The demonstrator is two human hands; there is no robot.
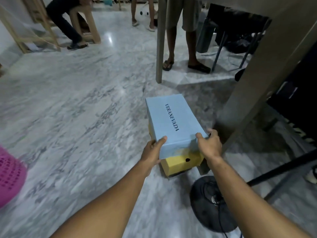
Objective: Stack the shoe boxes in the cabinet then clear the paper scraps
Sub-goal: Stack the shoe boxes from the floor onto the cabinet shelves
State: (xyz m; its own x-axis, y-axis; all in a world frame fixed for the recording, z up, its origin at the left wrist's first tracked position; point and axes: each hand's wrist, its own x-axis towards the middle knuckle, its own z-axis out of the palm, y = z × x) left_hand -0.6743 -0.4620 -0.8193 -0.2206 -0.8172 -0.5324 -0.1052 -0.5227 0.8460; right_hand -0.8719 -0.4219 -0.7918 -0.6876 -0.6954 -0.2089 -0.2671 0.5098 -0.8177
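- Judging by where things lie, we are early in the task: the pale blue cardboard shoe box printed VERANEVADA (173,121) sits on a yellow cardboard shoe box (181,163), both on the grey marble floor (72,117), not yet in any cabinet.
- We cannot tell whether the dark opening at the right is the cabinet, so its contents stay unknown to us.
- No paper scraps show up in our view, so we treat that clearing step as still ahead.
- Our left hand (151,152) grips the near left corner of the blue box, thumb lying on the lid, fingers hidden down the side.
- Our right hand (210,145) grips the near right corner, thumb on the lid edge and fingers curled round the side.
- The box's near end lies between our two hands, touching both; its far end points away from us.
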